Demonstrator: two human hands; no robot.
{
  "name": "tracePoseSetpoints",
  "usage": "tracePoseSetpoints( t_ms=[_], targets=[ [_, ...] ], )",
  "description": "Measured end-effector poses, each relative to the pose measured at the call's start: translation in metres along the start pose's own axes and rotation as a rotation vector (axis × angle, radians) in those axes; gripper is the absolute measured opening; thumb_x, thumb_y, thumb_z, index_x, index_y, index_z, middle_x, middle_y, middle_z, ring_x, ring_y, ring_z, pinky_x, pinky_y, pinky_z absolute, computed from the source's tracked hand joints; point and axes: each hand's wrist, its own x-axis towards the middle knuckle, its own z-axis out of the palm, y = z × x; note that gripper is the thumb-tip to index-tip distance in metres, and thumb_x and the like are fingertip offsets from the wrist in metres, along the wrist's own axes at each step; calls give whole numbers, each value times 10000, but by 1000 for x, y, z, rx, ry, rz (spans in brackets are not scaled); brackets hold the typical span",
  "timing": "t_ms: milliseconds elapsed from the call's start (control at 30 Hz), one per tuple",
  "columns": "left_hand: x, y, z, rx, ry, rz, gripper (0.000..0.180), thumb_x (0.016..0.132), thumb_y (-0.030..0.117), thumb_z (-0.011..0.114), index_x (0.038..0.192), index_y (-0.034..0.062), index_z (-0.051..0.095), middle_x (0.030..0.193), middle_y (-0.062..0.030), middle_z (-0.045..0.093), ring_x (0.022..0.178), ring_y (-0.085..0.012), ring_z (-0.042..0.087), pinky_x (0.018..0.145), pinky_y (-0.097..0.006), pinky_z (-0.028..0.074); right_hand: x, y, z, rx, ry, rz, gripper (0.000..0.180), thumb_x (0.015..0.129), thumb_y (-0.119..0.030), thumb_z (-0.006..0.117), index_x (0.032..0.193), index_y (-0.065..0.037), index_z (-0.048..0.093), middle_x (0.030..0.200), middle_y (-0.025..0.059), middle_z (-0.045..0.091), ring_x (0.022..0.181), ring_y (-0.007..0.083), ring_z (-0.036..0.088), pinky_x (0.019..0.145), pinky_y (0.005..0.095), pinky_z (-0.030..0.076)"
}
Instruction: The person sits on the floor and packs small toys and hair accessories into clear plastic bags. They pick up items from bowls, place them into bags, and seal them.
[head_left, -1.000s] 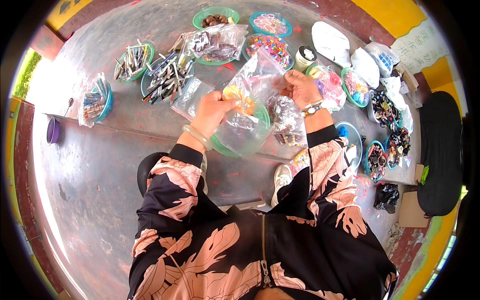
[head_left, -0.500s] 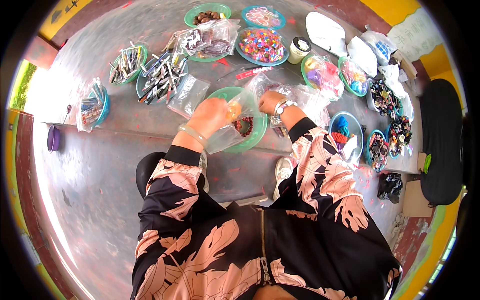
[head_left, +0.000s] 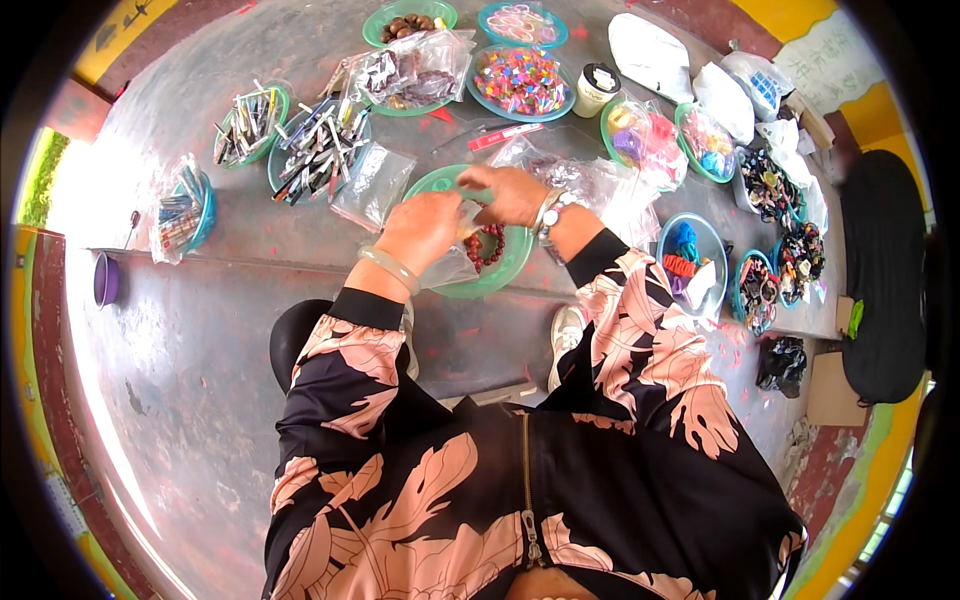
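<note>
Compared with a second ago, both hands have come down from chest height, and the clear plastic bag [head_left: 455,262] they held up now lies over the green bowl [head_left: 505,270]. Ground: a grey concrete slab [head_left: 200,380] with a step edge, yellow-painted kerbs at the rim. From the left: a purple cup [head_left: 105,279]; a bagged bowl of pens [head_left: 180,212]; two further pen bowls [head_left: 318,148]; a flat clear packet [head_left: 372,186]. Centre: the left hand [head_left: 420,228], fingers curled, pinches the bag's upper edge; the right hand [head_left: 510,194], fingers bent, grips the same edge beside it. Dark red-brown beads [head_left: 487,246] lie in the bowl. Right: a bowl of multicoloured beads [head_left: 520,80], a white lidded jar [head_left: 599,88], white bags [head_left: 650,52], trinket bowls [head_left: 690,262].
</note>
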Motion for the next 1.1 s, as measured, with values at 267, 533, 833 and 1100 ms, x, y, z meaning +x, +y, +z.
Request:
tracePoseSetpoints(
  t_ms=[267, 533, 833, 1100],
  targets=[
    [-1, 10, -18, -141, 6, -166, 232, 776, 223, 558, 918, 40, 576, 858, -201, 601, 822, -379, 568, 697, -446, 451, 4, 13, 17, 127, -122, 164, 160, 690, -235, 623, 781, -112, 671, 661, 114, 619, 624, 245, 605, 597, 347, 454],
    [5, -12, -5, -220, 60, -185, 233, 767, 225, 598, 819, -2, 580, 734, -165, 611, 670, -294, 603, 595, -382, 462, -3, 9, -25, 344, -193, 389, 281, 782, -310, 572, 812, -50, 672, 667, 41, 653, 636, 135, 613, 577, 254, 471],
    [4, -3, -46, -1255, -58, -486, 279, 870, 301, 542, 807, 37, 607, 734, -37, 629, 598, -97, 575, 533, -231, 442, -13, 13, -63, 676, 251, 564, 287, 828, -234, 592, 956, 21, 625, 885, 115, 649, 742, 174, 645, 579, 259, 529],
    [-5, -3, -61, -1522, -41, -353, 235, 876, 258, 545, 956, 48, 612, 840, -60, 646, 716, -127, 607, 612, -241, 458, -11, 21, -70, 786, 506, 558, 337, 852, -262, 561, 996, 40, 603, 862, 115, 643, 696, 154, 632, 583, 237, 525]
  ],
)
